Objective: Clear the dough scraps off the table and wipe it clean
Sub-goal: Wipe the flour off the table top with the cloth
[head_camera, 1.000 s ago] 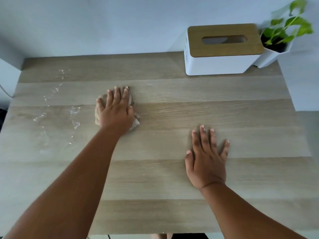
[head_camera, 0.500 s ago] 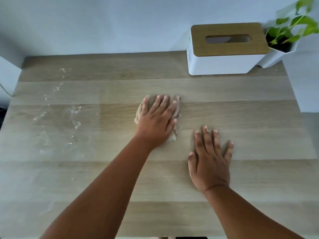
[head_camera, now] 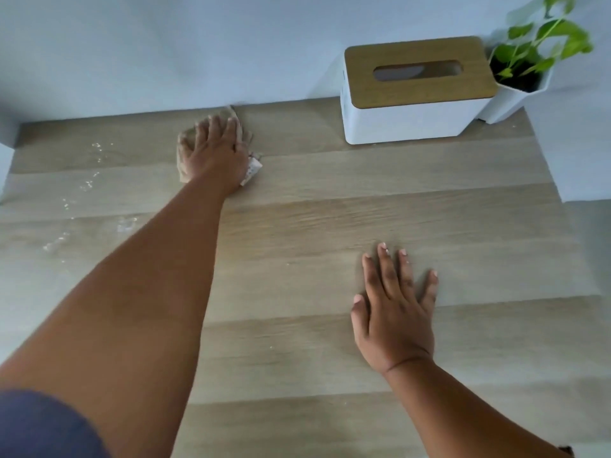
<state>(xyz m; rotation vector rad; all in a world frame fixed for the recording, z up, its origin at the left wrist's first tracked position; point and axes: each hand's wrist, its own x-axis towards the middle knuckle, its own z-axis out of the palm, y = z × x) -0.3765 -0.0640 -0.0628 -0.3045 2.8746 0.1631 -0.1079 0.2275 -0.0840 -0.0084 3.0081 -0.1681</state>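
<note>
My left hand [head_camera: 215, 150] lies flat with straight fingers on a crumpled beige cloth [head_camera: 253, 166] and presses it onto the wooden table [head_camera: 330, 226], close to the back wall. Most of the cloth is hidden under the hand; only its edges show. White floury smears and small dough bits [head_camera: 86, 185] lie on the table's left side, left of the cloth. My right hand [head_camera: 395, 309] rests palm down with spread fingers on the bare wood at the right front, holding nothing.
A white tissue box with a wooden lid [head_camera: 413, 90] stands at the back right. A potted green plant [head_camera: 525, 64] in a white pot sits beside it in the corner. White walls border the table at the back and both sides.
My left hand has slid the cloth from the table's middle, near the right hand, away to the back edge by the wall. The right hand has stayed in place.
</note>
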